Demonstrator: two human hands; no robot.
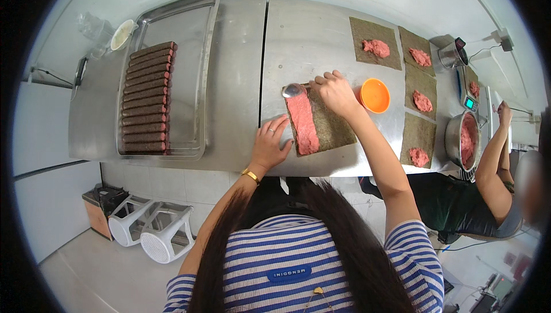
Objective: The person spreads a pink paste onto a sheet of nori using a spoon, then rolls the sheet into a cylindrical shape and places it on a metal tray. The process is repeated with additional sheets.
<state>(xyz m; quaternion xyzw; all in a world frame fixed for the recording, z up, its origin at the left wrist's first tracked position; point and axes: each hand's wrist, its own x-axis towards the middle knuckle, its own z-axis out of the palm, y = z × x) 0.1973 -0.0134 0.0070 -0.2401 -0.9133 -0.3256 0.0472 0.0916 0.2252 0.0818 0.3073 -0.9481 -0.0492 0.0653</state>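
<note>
My right hand is closed round the handle of a metal spoon. The spoon's bowl rests on the far end of a strip of pink minced meat. That strip lies along the left side of a dark green seaweed sheet on the steel table. My left hand lies on the table at the sheet's left edge, fingers spread, with nothing in it. Just right of my right hand stands an orange bowl; its inside looks plain orange.
On the left, a steel tray holds a row of seaweed rolls. Several seaweed sheets with meat lumps lie at the right. Beyond them are a digital scale, a steel bowl of mince and a co-worker's arm.
</note>
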